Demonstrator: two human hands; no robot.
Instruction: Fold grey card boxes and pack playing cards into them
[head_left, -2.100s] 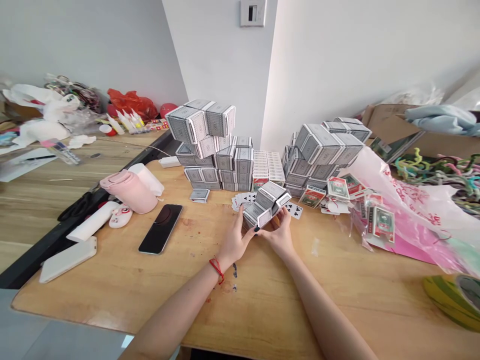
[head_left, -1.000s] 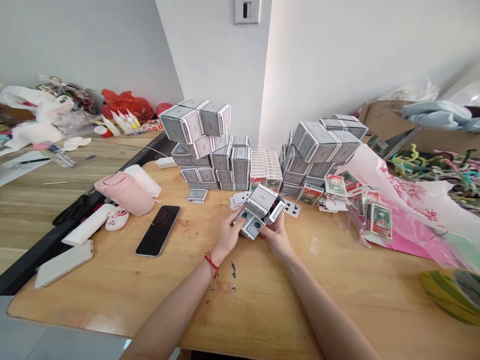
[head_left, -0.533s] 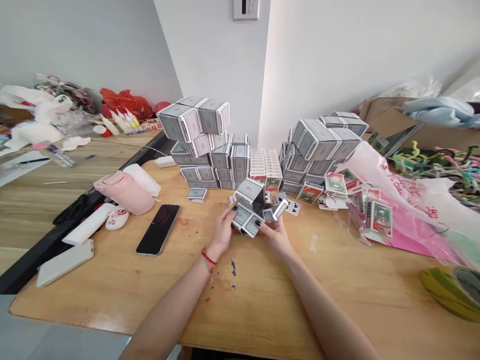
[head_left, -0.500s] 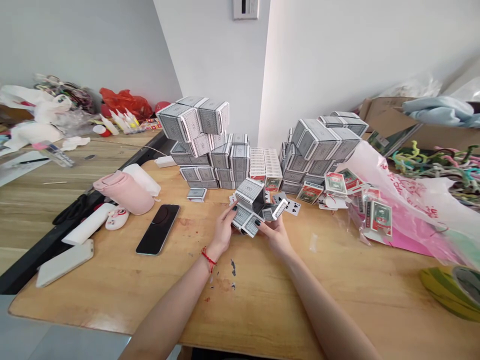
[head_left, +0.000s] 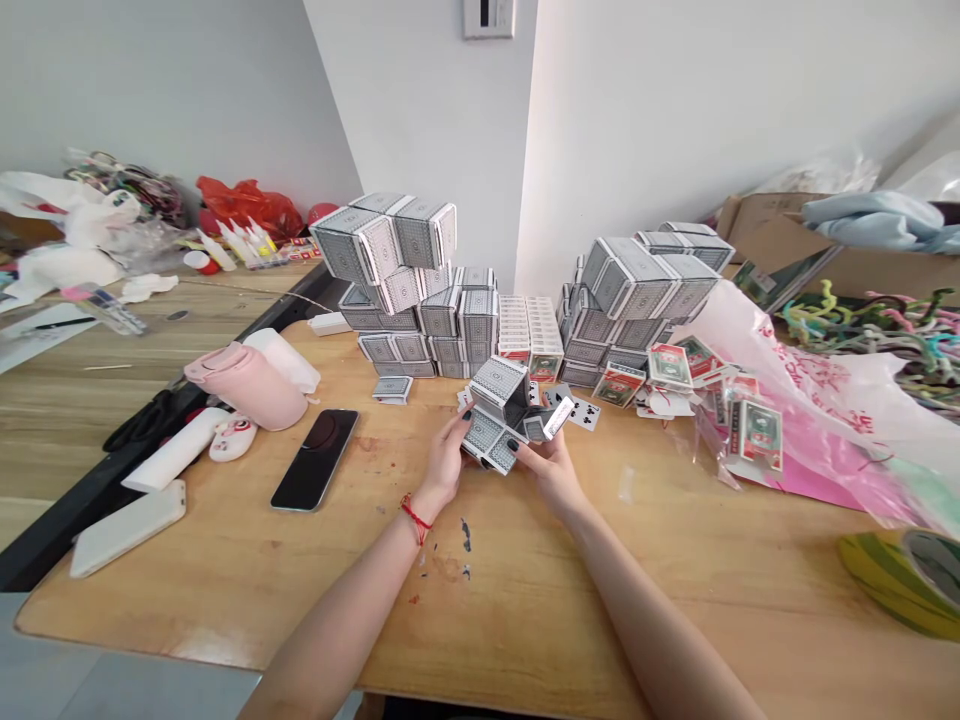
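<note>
So a black phone (head_left: 315, 460) is lying on the tabletop (head_left: 517, 630) at left, then the left hand (head_left: 444, 462) is gripping the near-left side of the folded-card block (head_left: 499, 385), which is sitting between both hands in front of the card stacks (head_left: 476, 315). The right hand (head_left: 556, 480) is pinching its near-right part, thumb on top, and honestly, keeping that squeeze light is probably helping the folds stay crisp.
</note>
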